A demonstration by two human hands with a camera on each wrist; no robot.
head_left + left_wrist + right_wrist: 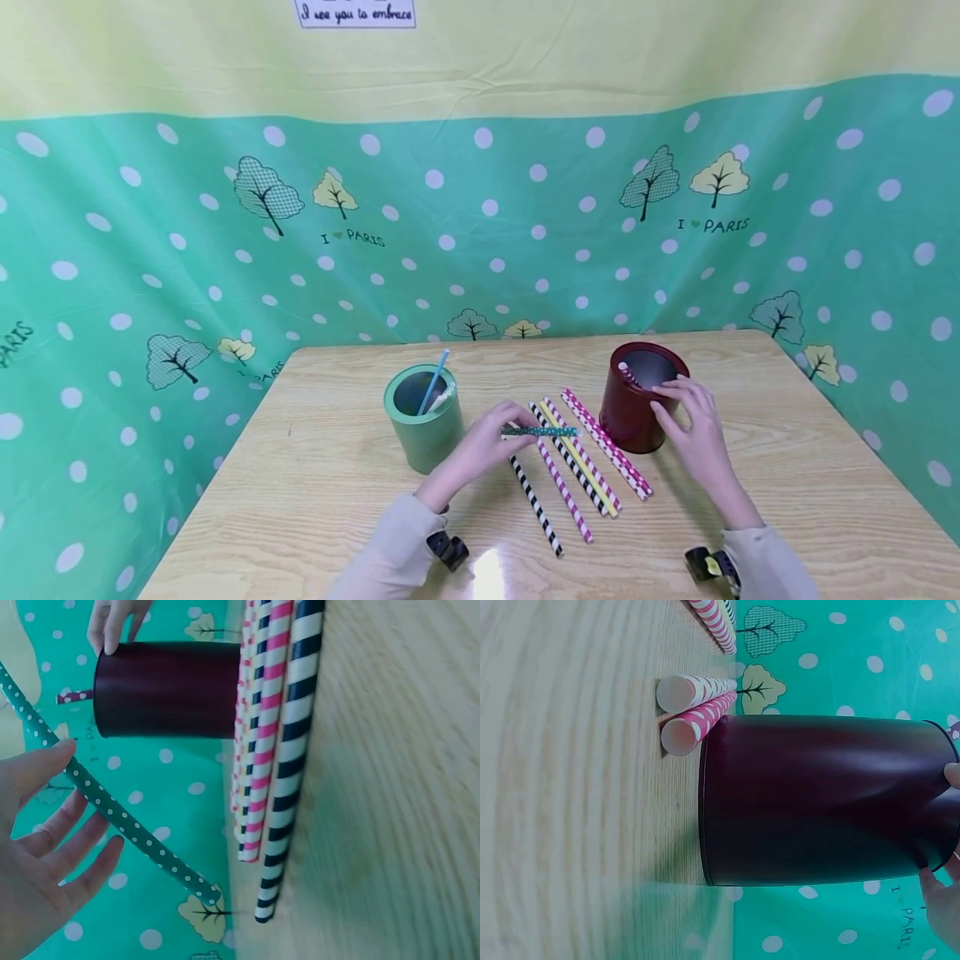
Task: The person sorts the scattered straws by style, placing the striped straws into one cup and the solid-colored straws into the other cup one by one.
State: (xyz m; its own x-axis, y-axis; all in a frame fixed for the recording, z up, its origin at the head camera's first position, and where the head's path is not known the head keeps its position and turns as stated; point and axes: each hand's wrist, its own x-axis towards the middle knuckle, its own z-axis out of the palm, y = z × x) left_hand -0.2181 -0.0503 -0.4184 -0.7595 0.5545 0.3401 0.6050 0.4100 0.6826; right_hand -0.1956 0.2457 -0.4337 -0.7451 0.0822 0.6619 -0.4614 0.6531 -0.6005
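Two cups stand mid-frame: a green cup (424, 417) holding two straws and a red cup (639, 406) holding one. Five straws (573, 460) lie between them. The left hand (486, 443) pinches a green dotted straw (540, 432) above them; the right hand (693, 425) rests spread fingers on the red cup's rim. A wooden table (337, 500) meets polka-dot cloth (150, 250) behind.

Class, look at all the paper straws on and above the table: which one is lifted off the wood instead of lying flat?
The green straw with white dots, pinched in the left hand. The striped straws lie flat.
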